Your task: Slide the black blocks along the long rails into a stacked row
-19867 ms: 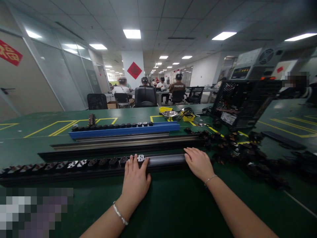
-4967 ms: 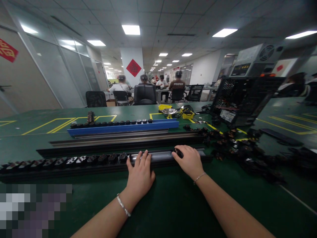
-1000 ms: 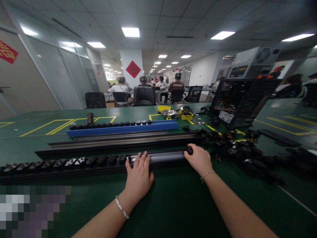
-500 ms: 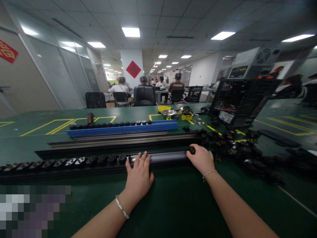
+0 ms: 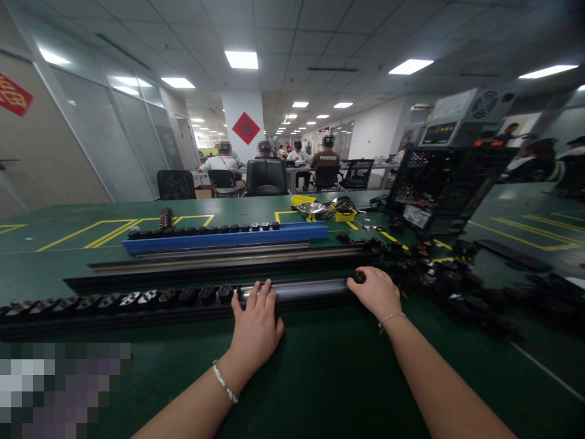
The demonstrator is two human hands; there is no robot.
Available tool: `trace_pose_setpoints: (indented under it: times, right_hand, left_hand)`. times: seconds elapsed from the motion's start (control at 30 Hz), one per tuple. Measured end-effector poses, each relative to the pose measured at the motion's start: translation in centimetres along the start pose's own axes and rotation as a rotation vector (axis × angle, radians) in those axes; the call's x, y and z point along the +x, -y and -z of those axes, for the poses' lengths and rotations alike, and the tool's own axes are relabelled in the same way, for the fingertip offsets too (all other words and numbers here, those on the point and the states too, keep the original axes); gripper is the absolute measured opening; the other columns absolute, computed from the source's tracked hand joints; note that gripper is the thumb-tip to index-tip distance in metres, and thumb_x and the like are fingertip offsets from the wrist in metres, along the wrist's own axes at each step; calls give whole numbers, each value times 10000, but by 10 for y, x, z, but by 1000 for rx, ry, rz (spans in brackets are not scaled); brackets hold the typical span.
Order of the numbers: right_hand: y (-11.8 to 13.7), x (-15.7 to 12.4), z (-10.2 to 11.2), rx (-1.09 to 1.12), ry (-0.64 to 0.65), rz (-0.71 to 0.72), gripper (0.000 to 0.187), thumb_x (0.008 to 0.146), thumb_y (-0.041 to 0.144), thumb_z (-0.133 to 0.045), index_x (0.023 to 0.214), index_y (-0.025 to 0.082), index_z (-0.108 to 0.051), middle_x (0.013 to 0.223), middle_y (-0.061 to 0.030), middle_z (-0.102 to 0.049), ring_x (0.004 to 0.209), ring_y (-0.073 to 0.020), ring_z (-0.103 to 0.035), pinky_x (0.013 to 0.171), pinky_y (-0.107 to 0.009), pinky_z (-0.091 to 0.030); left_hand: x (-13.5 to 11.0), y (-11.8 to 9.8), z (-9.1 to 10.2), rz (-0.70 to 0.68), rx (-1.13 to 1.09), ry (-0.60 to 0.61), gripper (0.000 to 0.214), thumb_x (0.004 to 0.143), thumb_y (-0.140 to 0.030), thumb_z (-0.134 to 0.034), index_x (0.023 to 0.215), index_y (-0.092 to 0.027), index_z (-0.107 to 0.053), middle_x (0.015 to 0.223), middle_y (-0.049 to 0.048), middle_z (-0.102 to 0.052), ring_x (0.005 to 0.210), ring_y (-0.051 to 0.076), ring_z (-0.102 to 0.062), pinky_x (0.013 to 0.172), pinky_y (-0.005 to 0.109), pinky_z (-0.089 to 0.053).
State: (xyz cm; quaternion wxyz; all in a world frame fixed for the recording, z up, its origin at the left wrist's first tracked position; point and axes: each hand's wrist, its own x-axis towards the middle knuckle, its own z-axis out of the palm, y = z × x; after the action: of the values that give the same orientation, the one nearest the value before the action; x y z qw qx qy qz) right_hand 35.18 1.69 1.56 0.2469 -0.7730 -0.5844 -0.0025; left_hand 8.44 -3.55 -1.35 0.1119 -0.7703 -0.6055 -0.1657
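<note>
A long black rail (image 5: 311, 290) with a shiny metallic channel lies across the table in front of me. Black socket-like modules (image 5: 187, 295) sit in a row along its left part. My left hand (image 5: 256, 317) lies over the rail just right of the last module, fingers spread and touching it. At the rail's right end, my right hand (image 5: 377, 291) is closed in a pinch on a small round black part (image 5: 360, 277). Fingers hide most of that part, and I cannot tell whether it touches the rail.
Further black rails (image 5: 228, 263) and a blue rail (image 5: 228, 237) with modules lie beyond. Loose black parts (image 5: 439, 274) are heaped at the right, before an open computer case (image 5: 448, 189). A metal bowl (image 5: 311, 208) and yellow bins (image 5: 345, 215) stand farther back. People sit at distant desks.
My right hand has shifted slightly to the right, with the small black part still in its fingers. The left hand and the rail look unmoved.
</note>
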Motion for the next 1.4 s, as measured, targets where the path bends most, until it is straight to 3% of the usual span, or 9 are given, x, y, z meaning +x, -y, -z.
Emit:
trace_pose_setpoints:
  times: [0.2, 0.57, 0.8, 1.4]
  right_hand:
    - [-10, 7, -4, 52, 49, -33, 429, 743, 439, -495, 1063, 188, -630, 1210, -115, -575, 1091, -269, -539, 914, -378, -423]
    - [-18, 12, -4, 71, 40, -59, 493, 729, 428, -508, 1129, 154, -600, 1229, -148, -559, 1050, -261, -571, 879, -351, -442]
    - [-17, 13, 4, 58, 114, -130, 541, 735, 454, -500, 1183, 162, -578, 1142, -150, -612, 989, -279, -599, 811, -365, -459]
    - [-29, 18, -1, 108, 68, -135, 491, 721, 435, -537, 1140, 189, -612, 1076, -122, -646, 975, -263, -607, 821, -358, -459]
  left_hand:
    - [0, 0, -1, 1, -4, -4, 411, 816, -291, -443, 1213, -225, -524, 1476, 67, -394, 1365, 292, -305, 1064, 667, -148]
    - [0, -1, 0, 10, 0, 3, 385, 809, -286, -457, 1178, -219, -544, 1477, 63, -392, 1363, 288, -306, 1068, 665, -148]
    - [0, 0, 1, 10, 1, 17, 393, 811, -288, -461, 1186, -208, -546, 1485, 87, -375, 1372, 293, -290, 1078, 658, -124]
    - [0, 0, 1, -1, 24, 20, 379, 817, -291, -459, 1177, -212, -544, 1485, 80, -378, 1374, 295, -290, 1072, 662, -145]
